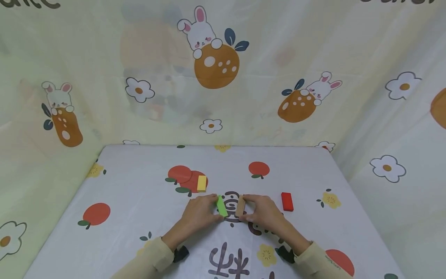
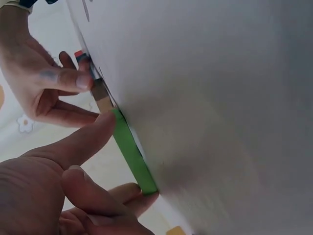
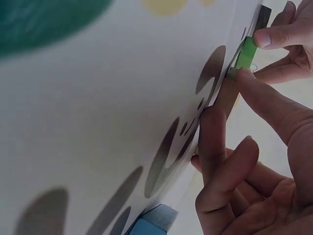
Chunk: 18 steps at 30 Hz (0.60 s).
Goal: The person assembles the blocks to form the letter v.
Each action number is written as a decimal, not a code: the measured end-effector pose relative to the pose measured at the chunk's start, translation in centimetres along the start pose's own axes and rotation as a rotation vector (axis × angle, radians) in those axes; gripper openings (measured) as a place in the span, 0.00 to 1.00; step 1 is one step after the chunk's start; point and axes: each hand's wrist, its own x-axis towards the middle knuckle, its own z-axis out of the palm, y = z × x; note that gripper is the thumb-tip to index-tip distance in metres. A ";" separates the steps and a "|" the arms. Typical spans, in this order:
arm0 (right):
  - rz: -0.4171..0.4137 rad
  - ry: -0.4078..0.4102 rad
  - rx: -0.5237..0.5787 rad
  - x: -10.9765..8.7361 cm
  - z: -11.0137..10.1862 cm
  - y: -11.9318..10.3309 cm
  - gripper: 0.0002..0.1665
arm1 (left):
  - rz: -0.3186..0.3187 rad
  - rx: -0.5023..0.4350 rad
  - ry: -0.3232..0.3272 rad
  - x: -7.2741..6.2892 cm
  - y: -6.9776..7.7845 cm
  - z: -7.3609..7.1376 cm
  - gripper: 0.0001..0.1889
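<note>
My left hand (image 1: 202, 211) holds a light green block (image 1: 221, 206) between thumb and fingers, one at each end. In the left wrist view the same green block (image 2: 134, 159) is down at the tabletop. Across a small gap, my right hand (image 1: 266, 212) pinches a tan wooden block (image 1: 240, 205) end to end in the same way. The right wrist view shows the tan block (image 3: 226, 100) partly covered by the thumb and fingers. The two blocks stand side by side, apart, roughly lengthwise to me.
A yellow block (image 1: 201, 183) lies beyond my left hand. To the right is a red block (image 1: 287, 202). Part of a blue block (image 3: 149, 226) shows in the right wrist view; I cannot make it out from the head. A printed cloth covers the table (image 1: 132, 182).
</note>
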 end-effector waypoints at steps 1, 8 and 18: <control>-0.007 0.004 -0.003 0.0 0.0 0.0 0.43 | -0.002 0.010 -0.001 0.0 0.1 0.0 0.34; -0.027 0.000 -0.025 0.0 0.1 -0.4 0.43 | -0.021 0.069 -0.011 0.3 0.3 0.2 0.33; -0.039 0.015 -0.098 0.1 0.4 -0.9 0.41 | 0.010 0.130 -0.018 0.4 0.3 0.3 0.35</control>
